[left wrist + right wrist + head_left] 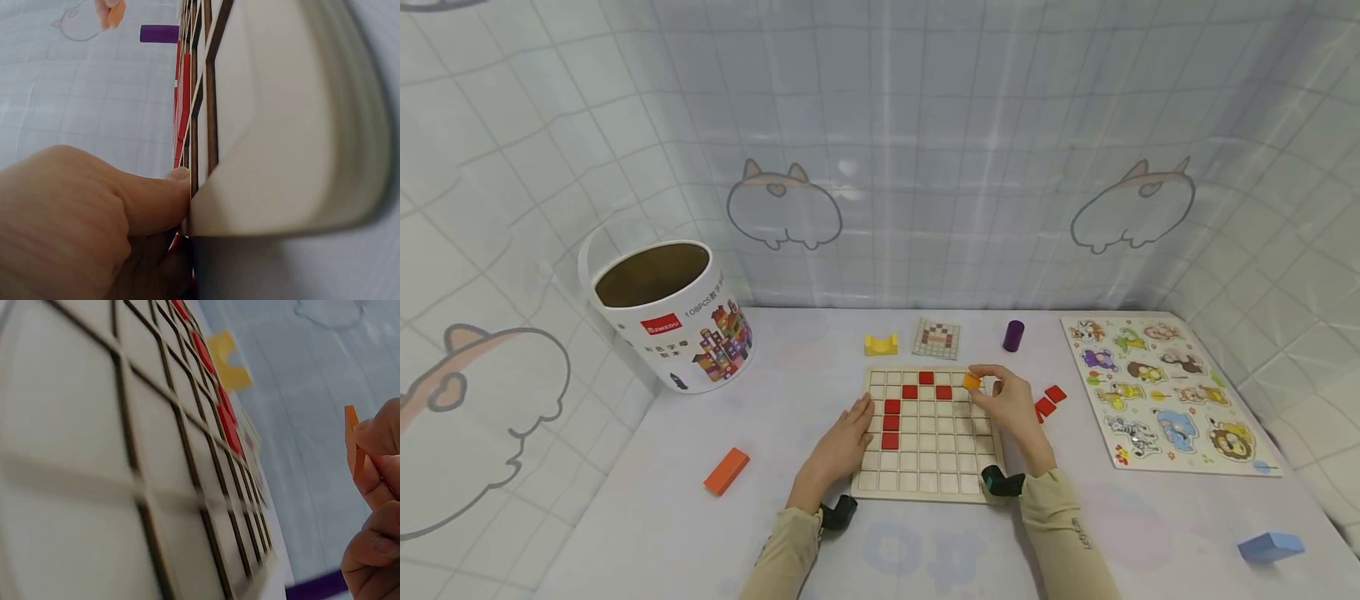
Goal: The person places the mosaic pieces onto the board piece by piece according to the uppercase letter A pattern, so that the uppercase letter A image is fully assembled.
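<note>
My right hand [1009,405] pinches an orange square tile [972,381] between thumb and fingertips, above the far right part of a wooden grid board [928,483]. In the right wrist view the orange tile [353,442] is held on edge, raised over the board. My left hand [842,442] rests along the board's left edge with its fingers extended. Up close in the left wrist view, the left thumb [156,197] touches the board's edge. Several red tiles [891,422] sit in grid cells, down the left side and near the far edge.
Loose red tiles [1049,400] lie right of the board. Behind it are a yellow arched block [881,345], a pattern card [936,339] and a purple cylinder [1013,336]. An animal puzzle [1165,392], white bucket [677,325], orange block [727,472] and blue block [1270,547] stand farther out.
</note>
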Demonstrator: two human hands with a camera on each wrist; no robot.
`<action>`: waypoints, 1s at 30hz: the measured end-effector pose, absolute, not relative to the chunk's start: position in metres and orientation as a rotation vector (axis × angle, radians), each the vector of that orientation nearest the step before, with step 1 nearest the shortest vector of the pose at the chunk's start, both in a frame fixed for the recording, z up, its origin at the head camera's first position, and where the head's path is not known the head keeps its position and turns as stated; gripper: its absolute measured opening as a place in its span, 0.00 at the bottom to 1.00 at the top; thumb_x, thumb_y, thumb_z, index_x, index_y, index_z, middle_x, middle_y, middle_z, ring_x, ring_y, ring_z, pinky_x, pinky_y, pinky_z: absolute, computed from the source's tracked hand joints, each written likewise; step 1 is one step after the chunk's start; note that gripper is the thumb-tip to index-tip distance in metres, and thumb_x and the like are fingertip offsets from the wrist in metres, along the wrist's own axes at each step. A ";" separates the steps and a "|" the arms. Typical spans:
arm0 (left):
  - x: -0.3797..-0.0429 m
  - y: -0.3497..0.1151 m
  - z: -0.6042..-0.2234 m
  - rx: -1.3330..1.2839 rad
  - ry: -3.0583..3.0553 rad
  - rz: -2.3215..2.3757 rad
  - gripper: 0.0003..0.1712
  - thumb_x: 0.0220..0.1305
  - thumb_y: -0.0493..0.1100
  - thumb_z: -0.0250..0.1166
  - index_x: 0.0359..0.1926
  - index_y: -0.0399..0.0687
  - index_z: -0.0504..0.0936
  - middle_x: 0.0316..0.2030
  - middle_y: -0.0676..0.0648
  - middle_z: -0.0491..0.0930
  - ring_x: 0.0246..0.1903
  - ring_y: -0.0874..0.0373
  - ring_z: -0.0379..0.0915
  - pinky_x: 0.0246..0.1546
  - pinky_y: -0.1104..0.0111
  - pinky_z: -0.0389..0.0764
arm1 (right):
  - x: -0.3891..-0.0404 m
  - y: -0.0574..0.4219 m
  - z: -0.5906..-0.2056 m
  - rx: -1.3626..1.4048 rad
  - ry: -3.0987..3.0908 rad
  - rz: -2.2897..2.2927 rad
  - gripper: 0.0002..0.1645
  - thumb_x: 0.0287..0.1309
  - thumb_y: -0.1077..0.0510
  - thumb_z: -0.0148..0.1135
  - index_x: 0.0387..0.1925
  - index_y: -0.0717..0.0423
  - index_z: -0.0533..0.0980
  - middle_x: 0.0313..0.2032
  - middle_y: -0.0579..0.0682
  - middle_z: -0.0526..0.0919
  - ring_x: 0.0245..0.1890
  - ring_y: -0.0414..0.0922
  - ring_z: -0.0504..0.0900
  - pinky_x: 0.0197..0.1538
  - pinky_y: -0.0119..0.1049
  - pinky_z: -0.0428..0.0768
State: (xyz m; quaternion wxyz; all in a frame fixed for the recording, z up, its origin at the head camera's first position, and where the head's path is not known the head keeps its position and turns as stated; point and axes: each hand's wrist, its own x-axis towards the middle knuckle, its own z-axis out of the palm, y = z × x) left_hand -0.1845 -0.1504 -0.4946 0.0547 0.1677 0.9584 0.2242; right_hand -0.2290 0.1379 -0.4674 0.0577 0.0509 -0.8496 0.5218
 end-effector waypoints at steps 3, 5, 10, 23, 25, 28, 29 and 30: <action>-0.185 -0.150 -0.494 0.510 2.909 0.685 0.31 0.72 0.38 0.51 0.72 0.31 0.56 0.74 0.36 0.52 0.74 0.42 0.48 0.74 0.49 0.54 | -0.229 0.124 -0.469 0.235 -2.591 1.624 0.21 0.52 0.65 0.67 0.50 0.58 0.81 0.45 0.56 0.84 0.16 0.35 0.57 0.18 0.25 0.58; -0.185 -0.151 -0.495 0.505 2.911 0.678 0.31 0.72 0.38 0.51 0.72 0.31 0.56 0.74 0.36 0.52 0.74 0.43 0.48 0.74 0.49 0.54 | -0.228 0.114 -0.471 0.286 -2.597 1.669 0.21 0.52 0.65 0.67 0.51 0.57 0.81 0.45 0.55 0.84 0.16 0.35 0.57 0.18 0.25 0.58; -0.185 -0.150 -0.495 0.500 2.913 0.679 0.31 0.72 0.38 0.51 0.72 0.31 0.56 0.74 0.37 0.52 0.74 0.42 0.49 0.74 0.49 0.54 | -0.226 0.094 -0.478 0.416 -2.625 1.726 0.20 0.52 0.65 0.66 0.49 0.56 0.81 0.37 0.55 0.84 0.15 0.35 0.57 0.18 0.25 0.57; -0.186 -0.149 -0.496 0.495 2.915 0.657 0.32 0.72 0.39 0.51 0.72 0.32 0.56 0.75 0.38 0.52 0.74 0.43 0.49 0.75 0.50 0.55 | -0.220 0.074 -0.498 0.528 -2.673 1.721 0.18 0.50 0.66 0.69 0.45 0.54 0.82 0.45 0.53 0.86 0.15 0.34 0.61 0.20 0.24 0.63; -0.186 -0.149 -0.496 0.499 2.918 0.656 0.32 0.72 0.39 0.52 0.72 0.32 0.56 0.74 0.37 0.52 0.74 0.43 0.50 0.74 0.50 0.55 | -0.219 0.071 -0.501 0.552 -2.675 1.715 0.18 0.50 0.67 0.67 0.46 0.55 0.82 0.46 0.53 0.85 0.15 0.35 0.62 0.20 0.24 0.65; -0.186 -0.150 -0.497 0.499 2.922 0.654 0.32 0.72 0.39 0.52 0.72 0.32 0.56 0.74 0.37 0.52 0.74 0.43 0.50 0.74 0.50 0.55 | -0.218 0.068 -0.506 0.599 -2.675 1.625 0.19 0.50 0.67 0.67 0.46 0.54 0.82 0.46 0.51 0.85 0.23 0.38 0.76 0.27 0.25 0.75; -0.186 -0.150 -0.497 0.501 2.924 0.655 0.31 0.72 0.38 0.52 0.72 0.32 0.57 0.74 0.37 0.53 0.74 0.43 0.50 0.74 0.50 0.55 | -0.218 0.066 -0.507 0.608 -2.678 1.586 0.19 0.50 0.68 0.67 0.46 0.54 0.82 0.46 0.51 0.85 0.28 0.40 0.80 0.32 0.26 0.78; -0.186 -0.150 -0.497 0.501 2.925 0.655 0.31 0.72 0.38 0.52 0.72 0.32 0.57 0.74 0.37 0.53 0.74 0.43 0.50 0.74 0.50 0.55 | -0.218 0.065 -0.508 0.616 -2.688 1.539 0.19 0.50 0.68 0.66 0.46 0.54 0.82 0.46 0.50 0.85 0.34 0.42 0.82 0.36 0.28 0.80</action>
